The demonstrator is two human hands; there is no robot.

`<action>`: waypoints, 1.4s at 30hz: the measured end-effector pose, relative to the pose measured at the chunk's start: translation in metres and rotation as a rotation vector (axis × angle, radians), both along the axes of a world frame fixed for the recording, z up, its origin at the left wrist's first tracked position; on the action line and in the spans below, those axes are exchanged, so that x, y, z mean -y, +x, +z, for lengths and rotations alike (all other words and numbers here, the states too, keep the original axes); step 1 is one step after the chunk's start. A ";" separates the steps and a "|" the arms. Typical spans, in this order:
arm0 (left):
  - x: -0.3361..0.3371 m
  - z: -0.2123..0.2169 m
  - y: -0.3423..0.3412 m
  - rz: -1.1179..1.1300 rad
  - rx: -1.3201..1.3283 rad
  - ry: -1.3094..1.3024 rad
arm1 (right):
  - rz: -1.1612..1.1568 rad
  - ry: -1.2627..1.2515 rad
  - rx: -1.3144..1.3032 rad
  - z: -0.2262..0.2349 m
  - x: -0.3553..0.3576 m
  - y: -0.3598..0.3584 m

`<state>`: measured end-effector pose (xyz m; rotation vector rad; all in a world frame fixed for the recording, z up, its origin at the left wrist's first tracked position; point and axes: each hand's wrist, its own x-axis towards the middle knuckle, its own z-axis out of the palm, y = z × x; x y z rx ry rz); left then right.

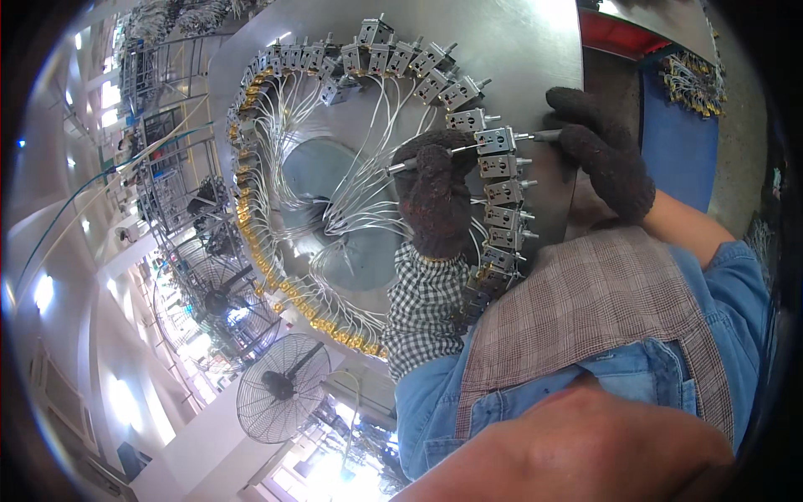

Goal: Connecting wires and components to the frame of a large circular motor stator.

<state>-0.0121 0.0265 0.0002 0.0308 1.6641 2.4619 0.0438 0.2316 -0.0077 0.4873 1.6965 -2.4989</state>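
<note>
A round grey metal fixture carries a ring of small metal clamp blocks and brass fittings, with thin white wires running toward its centre. My left hand, in a dark knit glove with a checked sleeve, grips a thin metal rod that reaches to one clamp block on the ring's right side. My right hand, also gloved, pinches a short metal pin at the outer side of that same block.
A blue tray with several brass parts lies at the right. Wire racks and round standing fans fill the left and lower left. My denim shirt and plaid apron cover the lower right.
</note>
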 end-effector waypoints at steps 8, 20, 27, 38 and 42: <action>-0.003 0.003 -0.002 -0.008 0.027 0.124 | 0.118 -0.040 0.179 0.002 -0.012 -0.002; -0.005 0.007 0.001 0.011 0.032 0.033 | 0.022 -0.052 0.081 -0.004 -0.011 0.000; -0.006 0.004 0.000 0.009 0.031 0.014 | -0.033 -0.167 0.011 -0.003 -0.007 -0.004; -0.010 0.008 0.002 0.012 0.026 -0.038 | -0.048 -0.214 0.043 -0.005 -0.009 -0.003; -0.010 0.011 0.003 0.023 0.037 -0.143 | -0.012 -0.171 0.012 -0.007 -0.009 -0.003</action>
